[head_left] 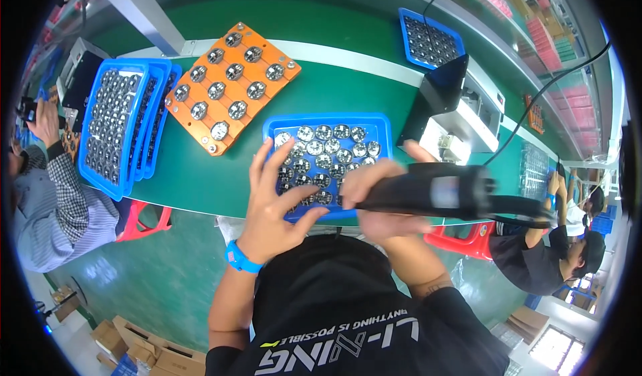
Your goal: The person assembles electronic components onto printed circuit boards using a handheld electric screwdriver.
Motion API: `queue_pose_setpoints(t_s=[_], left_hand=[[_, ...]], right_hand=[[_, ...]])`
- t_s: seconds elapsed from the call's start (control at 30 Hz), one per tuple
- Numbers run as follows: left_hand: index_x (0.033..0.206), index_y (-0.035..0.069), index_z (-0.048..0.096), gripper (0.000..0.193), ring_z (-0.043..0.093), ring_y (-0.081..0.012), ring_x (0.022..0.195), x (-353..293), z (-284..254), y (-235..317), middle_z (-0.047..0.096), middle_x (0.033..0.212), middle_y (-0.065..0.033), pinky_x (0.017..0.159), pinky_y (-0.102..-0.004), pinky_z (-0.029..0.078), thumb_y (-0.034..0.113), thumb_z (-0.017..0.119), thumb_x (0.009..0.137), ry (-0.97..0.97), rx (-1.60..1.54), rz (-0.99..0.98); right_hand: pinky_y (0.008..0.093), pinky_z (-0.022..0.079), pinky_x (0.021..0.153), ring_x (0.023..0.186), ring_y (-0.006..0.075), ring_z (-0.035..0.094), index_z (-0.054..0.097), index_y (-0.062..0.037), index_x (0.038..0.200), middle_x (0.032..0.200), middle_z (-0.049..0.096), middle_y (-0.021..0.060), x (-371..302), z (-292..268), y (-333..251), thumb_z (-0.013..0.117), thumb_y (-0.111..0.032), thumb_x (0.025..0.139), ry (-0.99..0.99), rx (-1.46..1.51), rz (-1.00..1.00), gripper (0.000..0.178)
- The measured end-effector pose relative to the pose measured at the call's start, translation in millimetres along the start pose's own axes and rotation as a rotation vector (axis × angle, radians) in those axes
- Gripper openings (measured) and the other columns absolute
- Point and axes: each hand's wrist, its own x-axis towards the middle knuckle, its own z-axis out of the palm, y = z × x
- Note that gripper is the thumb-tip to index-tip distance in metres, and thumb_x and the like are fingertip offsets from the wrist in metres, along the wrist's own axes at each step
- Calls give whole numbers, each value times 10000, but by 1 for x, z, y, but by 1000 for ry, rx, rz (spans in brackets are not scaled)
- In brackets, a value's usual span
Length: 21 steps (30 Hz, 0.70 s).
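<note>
A blue tray holds rows of small round black-and-silver parts on the green bench in front of me. My left hand reaches over the tray's left side, fingers spread and curved above the parts, with nothing seen between them. In my right hand is a black electric screwdriver, lying nearly level over the tray's right edge. Its cable end points right and is slightly blurred; my hand hides the tip. An orange fixture plate, carrying several similar round parts in rows, lies turned at an angle beyond my left hand.
Stacked blue trays of parts lean at the left. Another filled tray stands far right, behind a black-and-white machine. A dark cable hangs at right. Co-workers sit on both sides, near red stools.
</note>
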Motion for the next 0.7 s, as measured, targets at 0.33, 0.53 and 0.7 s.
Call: queue_pose_setpoints(t_s=[0.33, 0.53, 0.7], left_hand=[[1298, 5, 540, 460, 344, -431, 1365, 33, 14, -27, 394, 1467, -206, 1112, -503, 300, 143, 665, 877, 37, 91, -24], [1363, -14, 488, 541, 405, -391, 1324, 35, 11, -23, 396, 1459, -230, 1097, -467, 327, 187, 609, 875, 12, -88, -18], [1348, -11, 508, 517, 415, -378, 1320, 37, 19, -21, 421, 1441, -224, 1088, -462, 336, 181, 605, 878, -43, -51, 12]], right_hand=[[326, 400, 435, 422, 196, 446, 323, -94, 1335, 627, 511, 92, 75, -105, -83, 306, -807, 880, 436, -327, -401, 846], [336, 410, 427, 408, 213, 462, 352, -100, 1293, 599, 487, 85, 75, -123, -80, 288, -804, 883, 457, -297, -362, 818], [325, 412, 426, 407, 197, 450, 345, -100, 1258, 590, 486, 79, 73, -121, -75, 308, -814, 871, 421, -289, -321, 813]])
